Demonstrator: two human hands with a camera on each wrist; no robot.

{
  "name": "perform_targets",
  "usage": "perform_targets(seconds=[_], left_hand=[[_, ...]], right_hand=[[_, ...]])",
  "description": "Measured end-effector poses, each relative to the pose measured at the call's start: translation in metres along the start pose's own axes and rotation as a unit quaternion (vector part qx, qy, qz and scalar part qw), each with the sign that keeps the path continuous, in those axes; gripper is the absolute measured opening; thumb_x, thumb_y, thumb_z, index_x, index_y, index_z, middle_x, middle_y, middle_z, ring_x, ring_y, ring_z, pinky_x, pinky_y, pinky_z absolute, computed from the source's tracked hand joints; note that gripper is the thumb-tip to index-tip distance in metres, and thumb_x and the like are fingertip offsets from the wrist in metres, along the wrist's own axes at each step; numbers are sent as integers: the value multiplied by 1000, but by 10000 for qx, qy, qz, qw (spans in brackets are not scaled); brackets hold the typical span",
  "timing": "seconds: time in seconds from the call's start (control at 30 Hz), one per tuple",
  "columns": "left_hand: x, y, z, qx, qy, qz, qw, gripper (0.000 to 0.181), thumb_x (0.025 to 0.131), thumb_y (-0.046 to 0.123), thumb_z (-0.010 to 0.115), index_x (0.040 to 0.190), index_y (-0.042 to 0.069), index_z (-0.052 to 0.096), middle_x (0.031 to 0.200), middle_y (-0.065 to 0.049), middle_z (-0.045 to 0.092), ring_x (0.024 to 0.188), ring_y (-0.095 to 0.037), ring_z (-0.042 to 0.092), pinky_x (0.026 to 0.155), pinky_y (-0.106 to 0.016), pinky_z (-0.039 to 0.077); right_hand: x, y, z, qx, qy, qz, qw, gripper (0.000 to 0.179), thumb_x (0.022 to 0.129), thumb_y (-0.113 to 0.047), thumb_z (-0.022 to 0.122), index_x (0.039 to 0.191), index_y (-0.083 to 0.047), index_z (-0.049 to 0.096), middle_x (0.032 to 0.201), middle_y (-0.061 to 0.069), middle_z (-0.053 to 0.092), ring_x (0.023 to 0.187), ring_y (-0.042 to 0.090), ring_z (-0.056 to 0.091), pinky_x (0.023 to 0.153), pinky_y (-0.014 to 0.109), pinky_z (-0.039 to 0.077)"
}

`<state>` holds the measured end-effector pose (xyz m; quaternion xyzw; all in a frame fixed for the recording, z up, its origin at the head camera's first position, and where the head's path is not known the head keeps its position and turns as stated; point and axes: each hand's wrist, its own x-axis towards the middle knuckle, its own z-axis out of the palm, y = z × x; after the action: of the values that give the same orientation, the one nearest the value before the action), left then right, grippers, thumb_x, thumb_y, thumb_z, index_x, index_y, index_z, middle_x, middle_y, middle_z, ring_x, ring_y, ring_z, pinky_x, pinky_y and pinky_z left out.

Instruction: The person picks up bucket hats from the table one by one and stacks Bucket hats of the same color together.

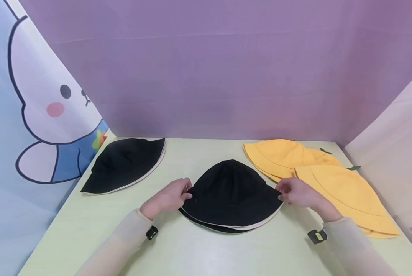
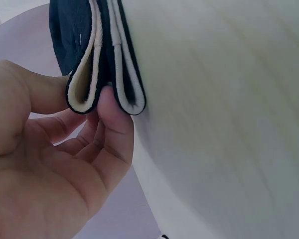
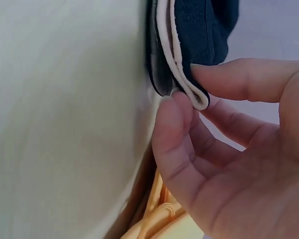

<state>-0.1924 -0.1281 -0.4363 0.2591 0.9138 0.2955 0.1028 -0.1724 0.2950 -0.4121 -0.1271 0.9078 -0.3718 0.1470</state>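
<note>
Two thumb-and-finger pinches, just like that: left hand [image 1: 168, 198] gripped the upper black hat [image 1: 231, 203] at its left end, right hand [image 1: 299, 193] its right, forearms [image 1: 121, 239] angled inward.

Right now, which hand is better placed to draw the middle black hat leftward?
Probably left: the left hand pinches the middle black hat nearer the other black hat; the right hand pinches the opposite edge.

I can make out no readable text, label, brand, number or sign anywhere in my three views.
</note>
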Motion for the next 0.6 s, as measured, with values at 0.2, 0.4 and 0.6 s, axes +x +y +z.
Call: perform_targets(seconds=[0.2, 0.4, 0.6], left_hand=[[3, 4, 4, 66, -61, -111, 9999, 15, 97, 6, 66, 92, 9, 53, 76, 0, 52, 77, -16, 51, 75, -34, 44], [2, 5, 3, 218, -60, -92, 9997, 16, 96, 5, 67, 91, 9, 52, 76, 1, 51, 77, -16, 50, 74, -34, 44], [1, 2, 4, 199, -36, -79, 9998, 15, 96, 5, 67, 93, 9, 53, 77, 1, 51, 76, -16, 50, 73, -34, 43]], right_hand=[[1, 0, 3, -874, 185, 41, 9960, 14, 81, 0, 73, 92, -3, 66, 82, 2, 60, 73, 18, 55, 64, 33, 48], [3, -12, 2, -1785, 111, 152, 9838, 11, 82, -4, 74, 91, -5, 67, 80, 0, 61, 71, 18, 54, 69, 37, 46], [5, -34, 7, -2426, 403, 45, 9693, 14, 82, -5, 73, 95, -2, 69, 79, 2, 60, 71, 20, 54, 66, 40, 48]])
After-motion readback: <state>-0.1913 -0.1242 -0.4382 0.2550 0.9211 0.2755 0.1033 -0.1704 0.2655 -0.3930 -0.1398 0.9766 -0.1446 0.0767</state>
